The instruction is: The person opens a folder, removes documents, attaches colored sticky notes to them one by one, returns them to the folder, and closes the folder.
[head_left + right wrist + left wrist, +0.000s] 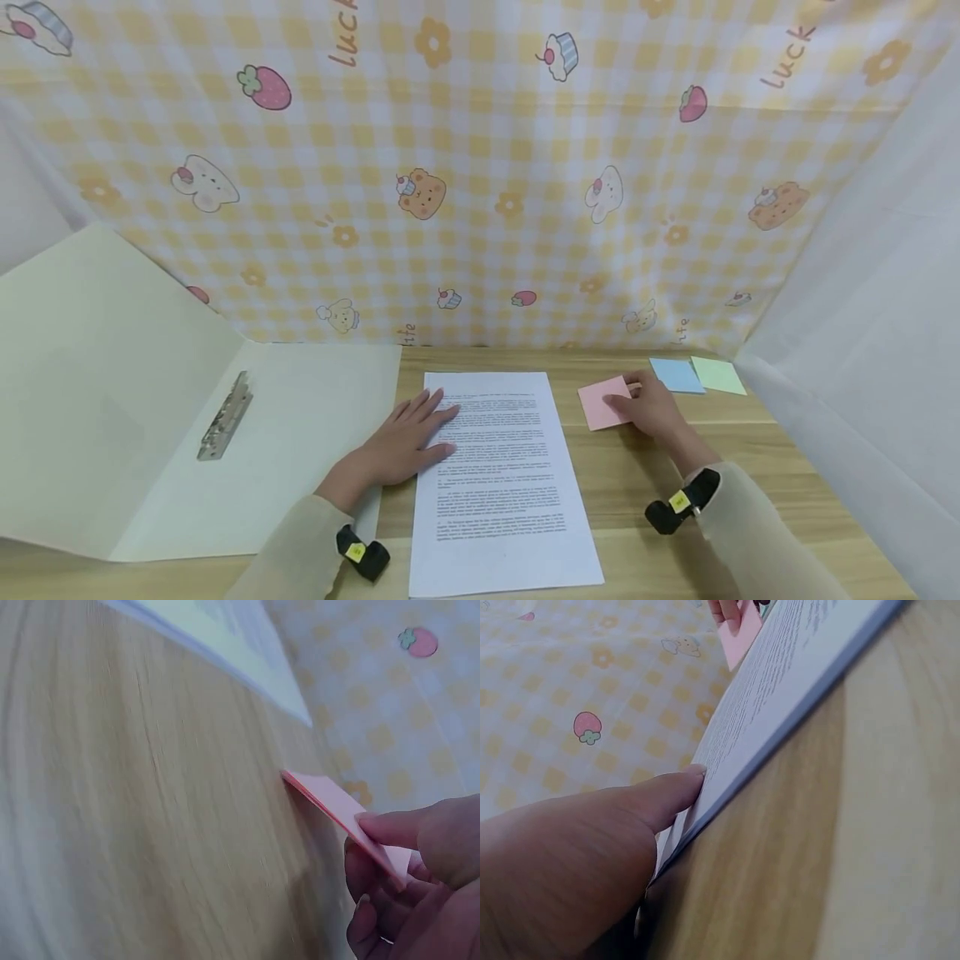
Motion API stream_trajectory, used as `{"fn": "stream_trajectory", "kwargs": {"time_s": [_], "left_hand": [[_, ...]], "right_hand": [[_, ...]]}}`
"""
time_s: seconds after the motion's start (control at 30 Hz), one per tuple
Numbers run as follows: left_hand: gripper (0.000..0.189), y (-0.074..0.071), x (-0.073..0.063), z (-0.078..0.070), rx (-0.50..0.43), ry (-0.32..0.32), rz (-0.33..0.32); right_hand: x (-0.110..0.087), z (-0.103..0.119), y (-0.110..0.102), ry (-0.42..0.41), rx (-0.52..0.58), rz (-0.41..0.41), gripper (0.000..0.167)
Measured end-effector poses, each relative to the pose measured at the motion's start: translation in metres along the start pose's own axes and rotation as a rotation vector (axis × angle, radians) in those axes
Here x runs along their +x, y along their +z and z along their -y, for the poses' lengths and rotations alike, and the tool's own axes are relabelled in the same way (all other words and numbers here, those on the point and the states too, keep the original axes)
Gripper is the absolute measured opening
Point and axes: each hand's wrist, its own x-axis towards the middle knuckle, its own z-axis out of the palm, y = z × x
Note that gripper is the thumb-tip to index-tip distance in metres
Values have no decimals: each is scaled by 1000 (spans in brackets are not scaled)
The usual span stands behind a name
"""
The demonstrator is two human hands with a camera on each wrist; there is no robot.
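A stack of printed paper [502, 500] lies in the middle of the wooden table. My left hand [401, 442] rests on its left edge with the fingers spread straight; in the left wrist view the thumb [671, 796] touches the sheets' edge. To the right of the paper, my right hand [648, 410] pinches a pink sticky note pad [602, 403] between thumb and fingers. The right wrist view shows the pink pad [337, 810] tilted and held above the table, thumb on top and fingers curled beneath.
A blue sticky note pad [677, 375] and a green one [717, 375] lie at the back right. On the left, an opened white folder [315, 417] with a metal clip [225, 417] has its cover [112, 375] raised. A checked curtain [480, 167] hangs behind the table.
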Motion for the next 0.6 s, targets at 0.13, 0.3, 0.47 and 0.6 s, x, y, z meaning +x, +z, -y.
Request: {"fn": "stream_trajectory", "kwargs": {"time_s": [0.13,0.3,0.47,0.6], "left_hand": [[64,-1,-1,-1,1,3,3],[63,-4,-2,-2,-5,-2,3],[58,-6,-1,-7,-27,-10,-45],[48,-4,4,-18,16,-46,-193]], "right_hand": [[-8,4,4,-10,21,1,53],[-20,16,14,-3,117,27,48],[-32,33,26,-5,241,68,43],[-43,48,35,-11,343,111,42]]}}
